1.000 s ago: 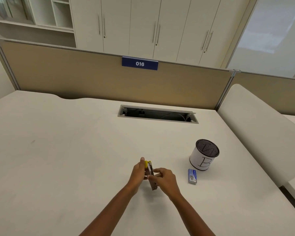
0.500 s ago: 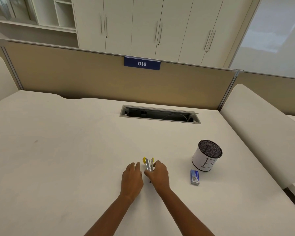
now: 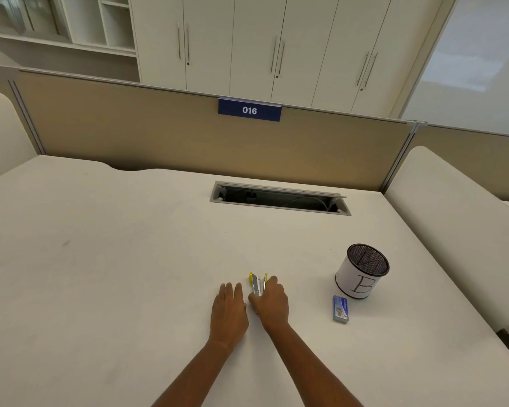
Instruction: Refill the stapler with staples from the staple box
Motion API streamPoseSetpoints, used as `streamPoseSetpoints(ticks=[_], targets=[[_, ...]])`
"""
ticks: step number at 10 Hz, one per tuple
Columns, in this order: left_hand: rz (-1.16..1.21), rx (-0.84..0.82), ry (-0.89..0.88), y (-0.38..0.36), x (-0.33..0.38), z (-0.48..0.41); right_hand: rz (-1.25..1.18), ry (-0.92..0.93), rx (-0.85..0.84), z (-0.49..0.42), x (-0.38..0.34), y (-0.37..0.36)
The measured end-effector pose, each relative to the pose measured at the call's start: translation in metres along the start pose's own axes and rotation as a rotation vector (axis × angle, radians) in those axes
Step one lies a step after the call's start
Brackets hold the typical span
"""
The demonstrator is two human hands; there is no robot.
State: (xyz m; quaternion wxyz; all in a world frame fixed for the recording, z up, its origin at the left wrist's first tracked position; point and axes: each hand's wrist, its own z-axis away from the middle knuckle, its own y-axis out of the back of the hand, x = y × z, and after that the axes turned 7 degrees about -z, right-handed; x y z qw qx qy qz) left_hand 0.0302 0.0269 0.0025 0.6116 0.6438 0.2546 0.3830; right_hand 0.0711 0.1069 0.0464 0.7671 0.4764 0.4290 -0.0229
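Observation:
A small stapler (image 3: 257, 284) with yellow ends and a metal channel lies on the white desk, its two halves spread apart in a narrow V. My right hand (image 3: 271, 301) rests on its near end and right arm, fingers curled over it. My left hand (image 3: 229, 308) lies flat on the desk just left of the stapler, fingers together, holding nothing. A blue staple box (image 3: 340, 308) lies on the desk to the right, closed as far as I can tell, well apart from both hands.
A white cylindrical pen holder (image 3: 362, 271) marked "B", with a dark mesh inside, stands behind the staple box. A cable slot (image 3: 279, 198) is cut into the desk farther back. A beige partition (image 3: 159, 142) closes the far edge; a padded divider (image 3: 453, 224) runs along the right.
A second ago both hands held the stapler up off the desk. It now lies on the desk with its halves spread, my left hand flat beside it and my right hand on it.

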Motion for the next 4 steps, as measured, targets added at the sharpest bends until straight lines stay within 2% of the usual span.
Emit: streamPoseSetpoints(ticks=[1, 3, 4], targets=[[-0.021, 0.022, -0.042, 0.001, 0.000, 0.001, 0.029, 0.013, -0.022, -0.001, 0.003, 0.001], [-0.030, 0.103, -0.074, 0.009, -0.002, -0.003, 0.062, 0.101, 0.058, -0.004, 0.019, 0.011], [0.017, 0.255, -0.074, 0.015, -0.004, -0.005, 0.172, 0.148, 0.123, -0.011, 0.033, 0.018]])
